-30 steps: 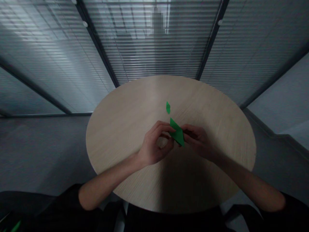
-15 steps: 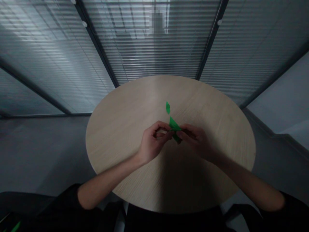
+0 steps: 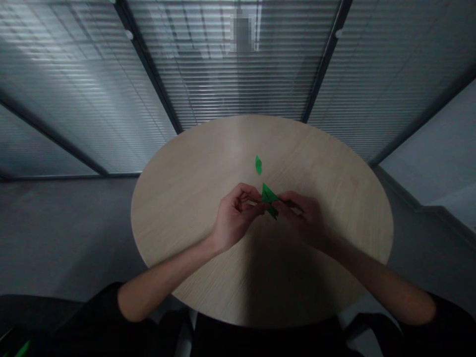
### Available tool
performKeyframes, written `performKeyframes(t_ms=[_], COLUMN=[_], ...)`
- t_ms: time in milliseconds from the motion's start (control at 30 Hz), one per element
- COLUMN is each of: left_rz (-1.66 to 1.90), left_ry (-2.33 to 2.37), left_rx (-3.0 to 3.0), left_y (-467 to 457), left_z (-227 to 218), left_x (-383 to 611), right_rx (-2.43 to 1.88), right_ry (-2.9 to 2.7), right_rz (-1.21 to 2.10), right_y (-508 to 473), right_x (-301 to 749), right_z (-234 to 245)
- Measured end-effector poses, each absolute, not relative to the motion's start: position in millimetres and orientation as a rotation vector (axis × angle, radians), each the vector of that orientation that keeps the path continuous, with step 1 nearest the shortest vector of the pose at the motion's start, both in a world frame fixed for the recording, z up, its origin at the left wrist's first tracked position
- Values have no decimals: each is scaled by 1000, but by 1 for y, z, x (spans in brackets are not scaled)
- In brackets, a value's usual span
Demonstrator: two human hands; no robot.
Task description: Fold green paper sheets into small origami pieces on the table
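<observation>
Between my two hands is a small piece of folded green paper, its upper part a pointed triangle and a darker part below. My left hand pinches its left side between thumb and fingers. On the right side, my right hand grips it in the same way, partly in shadow. Fingertips cover the middle of the paper. Just beyond, a second small green folded paper piece lies on the round wooden table.
Glass partitions with blinds stand behind the table. At the bottom left, a bit of something green shows near my dark sleeve. A dark chair part is at the lower right.
The folded green paper has tilted slightly in my fingers, and its triangular face now shows a dark crease line. Both hands keep nearly the same place.
</observation>
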State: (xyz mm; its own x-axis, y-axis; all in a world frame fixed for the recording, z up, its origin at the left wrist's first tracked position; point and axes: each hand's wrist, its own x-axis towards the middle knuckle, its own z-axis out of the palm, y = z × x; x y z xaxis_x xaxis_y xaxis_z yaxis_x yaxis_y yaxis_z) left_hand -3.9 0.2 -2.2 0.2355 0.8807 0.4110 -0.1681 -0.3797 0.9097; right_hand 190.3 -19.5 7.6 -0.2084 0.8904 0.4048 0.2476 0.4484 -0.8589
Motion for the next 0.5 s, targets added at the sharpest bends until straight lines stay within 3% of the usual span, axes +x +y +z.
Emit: performKeyframes(t_ms=[500], left_rz=[1321], left_ry=[660], left_rx=[1427], left_y=[-1], left_z=[2], left_x=[-2], right_rx=[-969], right_ry=[-1678], right_rz=[906], right_y=[-20], right_x=[190], right_z=[10])
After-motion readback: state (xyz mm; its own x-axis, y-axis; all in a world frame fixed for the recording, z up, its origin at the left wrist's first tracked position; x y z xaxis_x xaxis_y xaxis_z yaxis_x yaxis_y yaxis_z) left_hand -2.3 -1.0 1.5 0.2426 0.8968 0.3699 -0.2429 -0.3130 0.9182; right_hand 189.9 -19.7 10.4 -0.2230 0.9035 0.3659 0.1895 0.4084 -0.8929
